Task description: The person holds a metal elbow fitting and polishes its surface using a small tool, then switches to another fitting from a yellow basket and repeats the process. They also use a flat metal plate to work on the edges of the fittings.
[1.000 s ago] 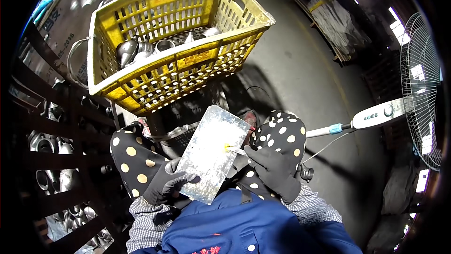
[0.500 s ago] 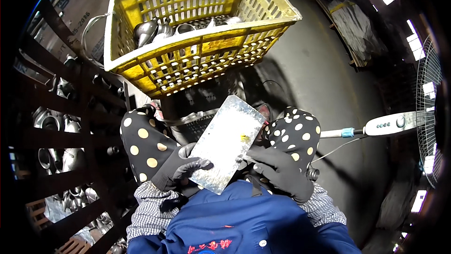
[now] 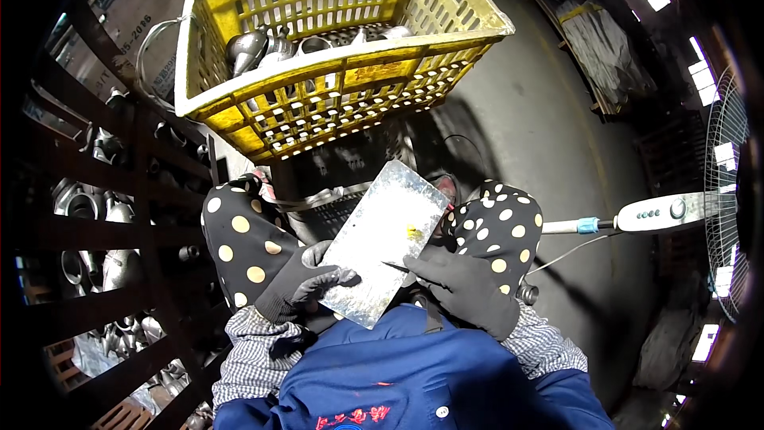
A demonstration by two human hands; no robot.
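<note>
A flat rectangular metal plate [image 3: 382, 231], scuffed and bright, lies tilted above my lap. A small yellow mark shows on its right half. In a dark grey glove, my left hand [image 3: 302, 280] grips the plate's lower left edge, thumb on top. My right hand [image 3: 465, 283], gloved alike, is at the plate's right edge with its fingers closed. A thin pointed tool [image 3: 395, 265] sticks out from these fingertips over the plate; most of it is hidden in the glove.
A yellow slotted crate [image 3: 342, 80] ahead holds several grey metal fittings [image 3: 248, 50]. At the right stands a fan [image 3: 724, 191] on a pole, its cable on the floor. Dark slatted racking [image 3: 143, 231] with more metal parts stands at the left.
My right hand has shifted slightly, its fingers drawn closer together, and the pointed tool's tip now shows farther left over the plate. My left hand and the plate stay nearly still.
</note>
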